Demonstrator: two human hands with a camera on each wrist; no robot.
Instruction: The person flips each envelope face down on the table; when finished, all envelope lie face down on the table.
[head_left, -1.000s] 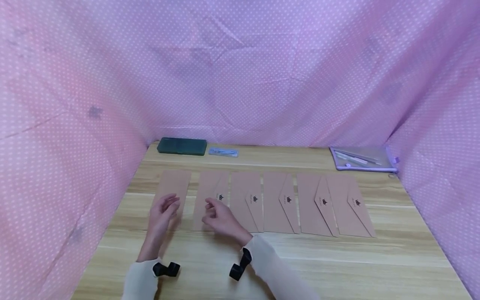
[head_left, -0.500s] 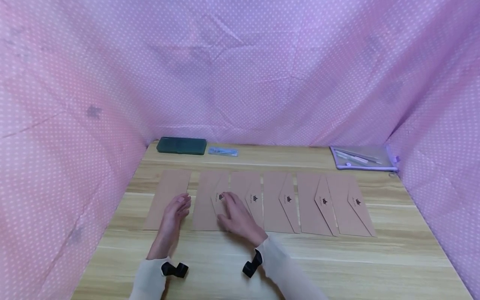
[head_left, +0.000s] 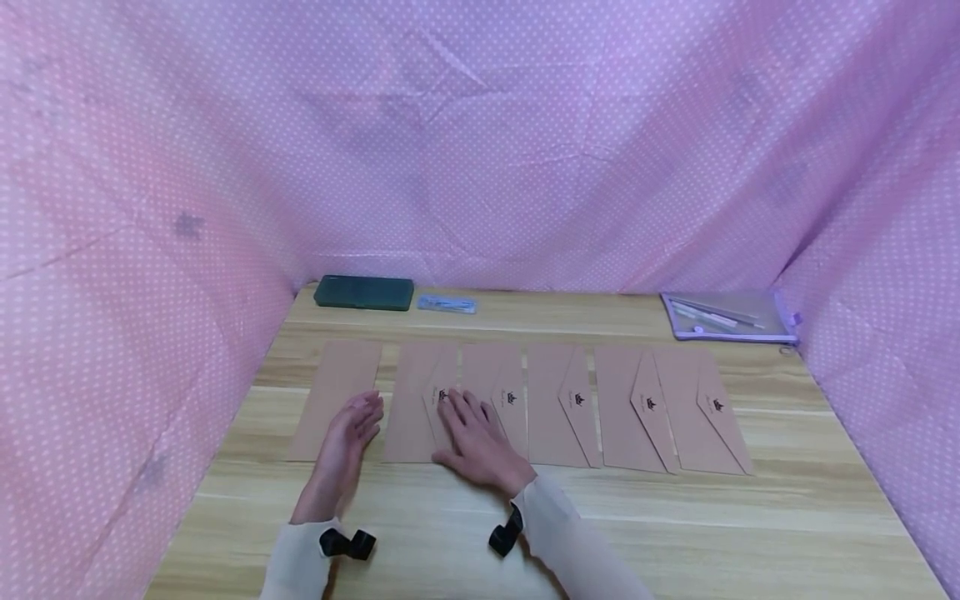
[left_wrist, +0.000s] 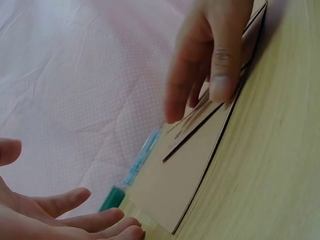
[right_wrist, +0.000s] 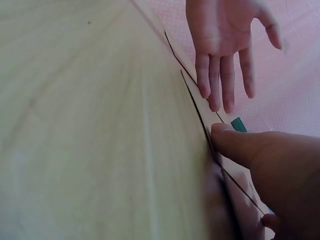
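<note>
Pink dotted cloth is hanging round the wood table; green case is sitting nr far L corner, blue pkt beside it, & purple-trimmed pouch is lying nr far R corner, showing only in head view. Six brown envelopes are lying in a row along the far edge's line. L hand, fingers straight, is hanging by leftmost env; R wrist view is showing its full palm. R hand, apart from it, is reaching loose-fingered over 2nd env & 3rd env; L wrist view is showing its fingertips pointing down, can't tell if touching.
</note>
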